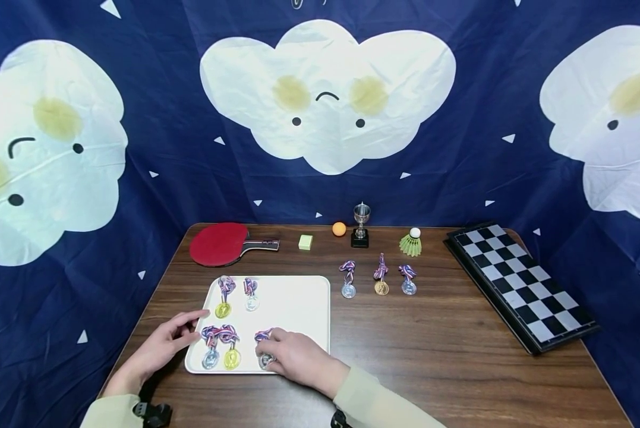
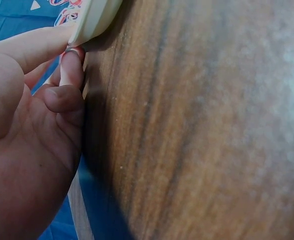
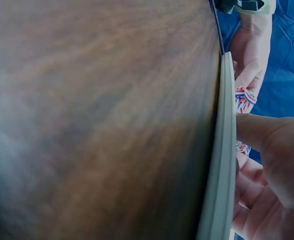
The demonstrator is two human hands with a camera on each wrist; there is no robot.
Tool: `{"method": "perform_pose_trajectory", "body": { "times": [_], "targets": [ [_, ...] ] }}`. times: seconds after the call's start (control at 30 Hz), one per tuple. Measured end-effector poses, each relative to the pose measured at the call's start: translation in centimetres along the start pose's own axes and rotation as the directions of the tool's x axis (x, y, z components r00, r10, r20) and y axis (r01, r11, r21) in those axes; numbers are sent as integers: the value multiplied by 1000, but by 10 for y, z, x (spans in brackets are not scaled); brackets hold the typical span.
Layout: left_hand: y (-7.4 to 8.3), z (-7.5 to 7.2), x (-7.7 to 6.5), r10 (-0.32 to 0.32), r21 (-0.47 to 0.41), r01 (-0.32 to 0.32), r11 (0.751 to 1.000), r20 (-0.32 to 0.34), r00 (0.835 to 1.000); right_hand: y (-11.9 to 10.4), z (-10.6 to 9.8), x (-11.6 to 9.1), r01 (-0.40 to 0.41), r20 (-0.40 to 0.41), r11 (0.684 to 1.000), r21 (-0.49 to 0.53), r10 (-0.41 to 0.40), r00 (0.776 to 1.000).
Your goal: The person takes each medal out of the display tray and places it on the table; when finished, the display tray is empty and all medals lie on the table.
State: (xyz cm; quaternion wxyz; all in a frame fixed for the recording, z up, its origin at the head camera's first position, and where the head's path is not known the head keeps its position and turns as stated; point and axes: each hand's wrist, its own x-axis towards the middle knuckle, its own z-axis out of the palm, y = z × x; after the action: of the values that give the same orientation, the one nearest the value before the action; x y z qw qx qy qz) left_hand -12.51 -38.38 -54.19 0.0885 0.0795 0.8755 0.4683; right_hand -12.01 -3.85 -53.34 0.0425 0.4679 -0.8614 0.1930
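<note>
A white tray lies on the table, bearing several medals with red, white and blue ribbons. My left hand holds the tray's left edge; in the left wrist view the thumb and a finger meet at its rim. Over the tray's front part, my right hand has its fingers curled on a silver-looking medal, partly hidden by them. To its left lie a silver medal and a gold medal. Behind these are another gold medal and silver medal.
Right of the tray lie two silver medals and a bronze-gold one. Along the back are a red table tennis paddle, sticky notes, an orange ball, a trophy and a shuttlecock. A chessboard lies at right.
</note>
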Motion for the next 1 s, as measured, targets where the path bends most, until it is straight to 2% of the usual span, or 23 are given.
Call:
{"method": "perform_pose_trajectory", "body": {
  "times": [0.2, 0.37, 0.47, 0.67, 0.77, 0.87, 0.93, 1.0],
  "targets": [
    [-5, -1, 0, 0, 6, 0, 1000, -10, 1000, 0, 4, 1, -55, 15, 994, 90, 54, 998],
    [-6, 0, 0, -7, 12, 8, 1000, -15, 1000, 3, 3, 0, -73, 23, 977, 202, 70, 997],
    [-6, 0, 0, 2, 10, -1, 1000, -12, 1000, 7, 1, -1, -81, 18, 945, 316, 79, 997],
    [-6, -1, -1, 17, 0, -17, 1000, -5, 1000, 23, -9, -10, -85, -41, 844, 530, 126, 991],
    [-6, -2, -1, 1, 7, -1, 1000, -11, 1000, 37, -17, -20, -110, -71, 782, 613, 194, 978],
    [-5, -1, -1, -14, 16, 14, 1000, -11, 1000, 56, -30, -36, -125, -124, 746, 654, 269, 955],
    [-4, -1, -1, -20, 18, 21, 1000, -11, 1000, 67, -45, -50, -141, -166, 743, 654, 323, 932],
    [-4, -1, -1, -21, 21, 21, 1000, -5, 1000, 80, -62, -66, -151, -220, 761, 631, 363, 905]
  ]
}}
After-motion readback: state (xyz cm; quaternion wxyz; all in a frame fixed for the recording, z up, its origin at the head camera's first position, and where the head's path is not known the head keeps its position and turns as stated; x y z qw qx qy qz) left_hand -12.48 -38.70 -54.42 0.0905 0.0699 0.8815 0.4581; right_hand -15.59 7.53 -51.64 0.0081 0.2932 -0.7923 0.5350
